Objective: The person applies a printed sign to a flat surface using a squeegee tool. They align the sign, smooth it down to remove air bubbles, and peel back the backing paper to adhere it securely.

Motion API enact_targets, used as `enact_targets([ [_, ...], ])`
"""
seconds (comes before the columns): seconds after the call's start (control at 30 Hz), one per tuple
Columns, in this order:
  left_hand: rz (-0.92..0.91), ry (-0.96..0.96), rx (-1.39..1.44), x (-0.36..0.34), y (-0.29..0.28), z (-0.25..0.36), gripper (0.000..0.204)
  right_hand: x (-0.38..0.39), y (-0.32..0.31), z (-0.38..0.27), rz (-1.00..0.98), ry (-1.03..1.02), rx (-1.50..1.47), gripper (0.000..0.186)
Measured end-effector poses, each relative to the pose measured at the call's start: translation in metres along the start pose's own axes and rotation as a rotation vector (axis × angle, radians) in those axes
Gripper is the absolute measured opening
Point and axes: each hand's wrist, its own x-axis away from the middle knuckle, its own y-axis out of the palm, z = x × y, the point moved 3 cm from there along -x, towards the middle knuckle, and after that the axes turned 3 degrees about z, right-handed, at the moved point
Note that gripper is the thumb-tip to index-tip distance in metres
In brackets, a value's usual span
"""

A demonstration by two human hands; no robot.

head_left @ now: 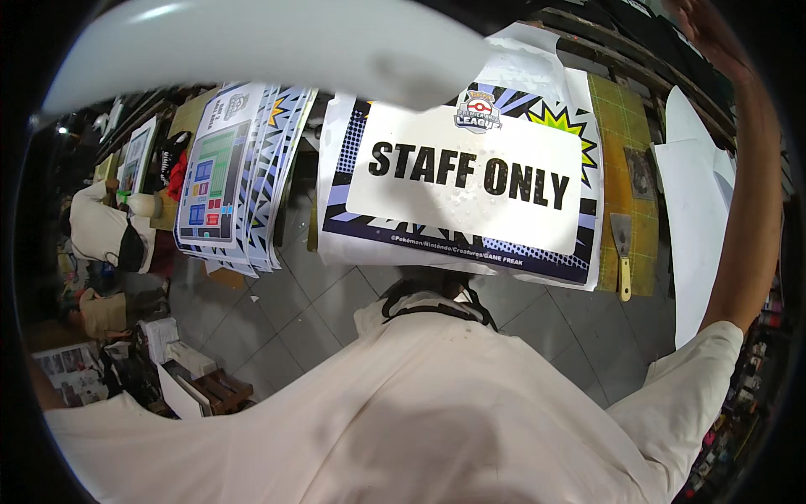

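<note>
My right arm reaches up along the right side. My right hand (705,25) is at the top-right edge, partly cut off, so I cannot make out its grip. My left hand is out of view; only a bit of arm shows at lower left. Ahead lies a printed sign (470,181) with bold black lettering and a blue border with starbursts, on white sheets. A large pale, smooth object (252,46) crosses the top close to the camera. A scraper (623,248) and a dark flat plate (638,172) rest on the yellow cutting mat (625,109) to the right.
Printed posters (218,172) are stacked at the left. Large white sheets (688,202) stand at the right. A co-worker in white (92,227) and another person (105,311) are at far left. Cartons (159,336) and a wooden crate (227,391) sit below on the tiled floor (294,319).
</note>
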Motion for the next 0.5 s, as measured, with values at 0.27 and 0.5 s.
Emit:
enact_targets([
  [0.27, 0.125, 0.011, 0.038, 0.115, -0.051, -0.054, 0.029, 0.004, 0.059, 0.065, 0.191, -0.374, 0.477, 0.024],
  [0.5, 0.206, 0.117, -0.012, 0.238, -0.079, -0.023, 0.034, 0.079, -0.082, 0.233, 0.954, -0.376, 1.640, 0.047],
])
